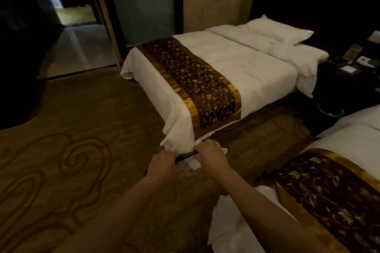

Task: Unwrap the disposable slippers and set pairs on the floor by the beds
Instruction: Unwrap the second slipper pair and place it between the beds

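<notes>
Both my hands reach down to the floor at the foot corner of the far bed (216, 72). My left hand (162, 163) and my right hand (209, 155) each grip a dark-edged white disposable slipper (194, 160) low over the carpet, close together. Clear wrapping seems to hang below them, too blurred to tell. The hands hide most of the slippers. A toe end (225, 149) pokes out to the right of my right hand, beside the bed's hanging white sheet.
The near bed (329, 191) with a brown-gold runner fills the lower right. A dark bin (329, 112) and a nightstand (349, 63) with small items sit between the bed heads. Patterned carpet (72, 160) stretches left toward a doorway (78, 26).
</notes>
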`<action>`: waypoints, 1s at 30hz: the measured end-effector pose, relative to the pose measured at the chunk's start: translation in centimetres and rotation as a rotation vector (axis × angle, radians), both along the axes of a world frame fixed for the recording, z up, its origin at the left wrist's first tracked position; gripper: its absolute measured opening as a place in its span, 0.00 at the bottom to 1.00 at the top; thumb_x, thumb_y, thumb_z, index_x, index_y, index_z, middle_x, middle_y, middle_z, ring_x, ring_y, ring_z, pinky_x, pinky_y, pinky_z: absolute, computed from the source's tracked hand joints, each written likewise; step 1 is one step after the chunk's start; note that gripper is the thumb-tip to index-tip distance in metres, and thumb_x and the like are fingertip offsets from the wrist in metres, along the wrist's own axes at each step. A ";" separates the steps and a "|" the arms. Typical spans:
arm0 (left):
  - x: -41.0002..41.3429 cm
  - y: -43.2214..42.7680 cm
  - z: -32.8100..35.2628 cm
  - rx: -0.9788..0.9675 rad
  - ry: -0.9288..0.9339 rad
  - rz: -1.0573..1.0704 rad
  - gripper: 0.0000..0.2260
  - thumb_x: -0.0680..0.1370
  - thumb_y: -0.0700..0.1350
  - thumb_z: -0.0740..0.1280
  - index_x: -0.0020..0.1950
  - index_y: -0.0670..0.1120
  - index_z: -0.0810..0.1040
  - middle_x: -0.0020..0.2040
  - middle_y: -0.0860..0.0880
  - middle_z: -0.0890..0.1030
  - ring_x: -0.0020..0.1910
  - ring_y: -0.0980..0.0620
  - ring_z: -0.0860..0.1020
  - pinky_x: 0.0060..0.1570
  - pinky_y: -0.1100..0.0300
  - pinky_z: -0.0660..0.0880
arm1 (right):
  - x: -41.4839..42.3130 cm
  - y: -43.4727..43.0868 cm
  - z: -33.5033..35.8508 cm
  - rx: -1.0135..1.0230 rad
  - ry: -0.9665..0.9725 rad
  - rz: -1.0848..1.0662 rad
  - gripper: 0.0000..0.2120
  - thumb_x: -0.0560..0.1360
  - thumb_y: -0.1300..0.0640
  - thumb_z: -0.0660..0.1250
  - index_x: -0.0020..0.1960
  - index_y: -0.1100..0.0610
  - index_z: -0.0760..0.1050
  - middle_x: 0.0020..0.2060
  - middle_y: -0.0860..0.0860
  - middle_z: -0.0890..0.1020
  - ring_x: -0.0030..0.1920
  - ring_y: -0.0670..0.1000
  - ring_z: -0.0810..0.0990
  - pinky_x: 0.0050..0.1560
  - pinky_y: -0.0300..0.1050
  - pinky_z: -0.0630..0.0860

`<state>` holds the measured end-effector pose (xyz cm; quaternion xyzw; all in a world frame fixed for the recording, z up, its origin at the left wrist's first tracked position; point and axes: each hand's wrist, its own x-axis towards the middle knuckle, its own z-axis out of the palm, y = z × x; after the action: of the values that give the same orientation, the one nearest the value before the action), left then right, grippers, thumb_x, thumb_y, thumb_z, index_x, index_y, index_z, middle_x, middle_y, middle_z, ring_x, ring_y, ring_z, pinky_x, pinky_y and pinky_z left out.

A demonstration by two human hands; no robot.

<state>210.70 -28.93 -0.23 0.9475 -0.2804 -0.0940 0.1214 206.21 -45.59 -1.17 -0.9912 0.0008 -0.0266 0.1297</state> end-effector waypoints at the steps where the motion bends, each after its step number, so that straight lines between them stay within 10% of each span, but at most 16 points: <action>1: 2.0 -1.3 0.3 -0.016 0.008 -0.026 0.12 0.78 0.47 0.60 0.55 0.46 0.79 0.50 0.45 0.82 0.49 0.46 0.78 0.46 0.53 0.74 | 1.3 -1.0 0.1 0.011 -0.007 -0.037 0.10 0.76 0.58 0.60 0.55 0.55 0.76 0.52 0.54 0.80 0.57 0.56 0.72 0.62 0.50 0.64; 30: 37.0 -50.6 -4.1 0.061 0.206 -0.653 0.08 0.78 0.44 0.60 0.51 0.43 0.76 0.48 0.44 0.80 0.44 0.46 0.78 0.40 0.54 0.76 | 28.8 -43.9 -3.2 -0.053 0.114 -0.646 0.13 0.72 0.59 0.63 0.56 0.54 0.76 0.55 0.52 0.78 0.61 0.56 0.70 0.73 0.51 0.51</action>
<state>247.65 -79.53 -4.34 0.7963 -0.5525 -0.2314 0.0842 234.98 -89.52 -4.33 -0.9426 0.3218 -0.0111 0.0884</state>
